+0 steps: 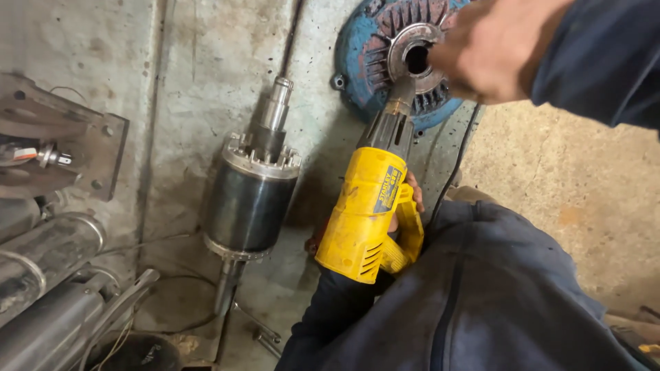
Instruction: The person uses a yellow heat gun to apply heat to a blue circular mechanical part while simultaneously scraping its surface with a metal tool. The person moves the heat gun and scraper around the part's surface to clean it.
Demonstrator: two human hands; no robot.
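My left hand (414, 193) grips the handle of a yellow power wrench (368, 213), mostly hidden behind the tool's body. The tool's dark nose and socket (401, 96) point up at the metal hub (412, 58) of a round blue finned motor cover (361, 55) lying on the concrete. My right hand (481, 51), blurred, rests on the hub's right side, fingers curled against it. Whether it holds anything small is hidden. Left of the tool lies a steel motor rotor (251, 199) with its shaft.
A bolted metal plate (65, 137) sits at the left edge, with grey metal cylinders (41, 264) below it. Small wrenches (261, 330) lie near the rotor's lower shaft. A black cable (455, 168) runs past the cover. My dark-clothed leg (495, 295) fills the lower right.
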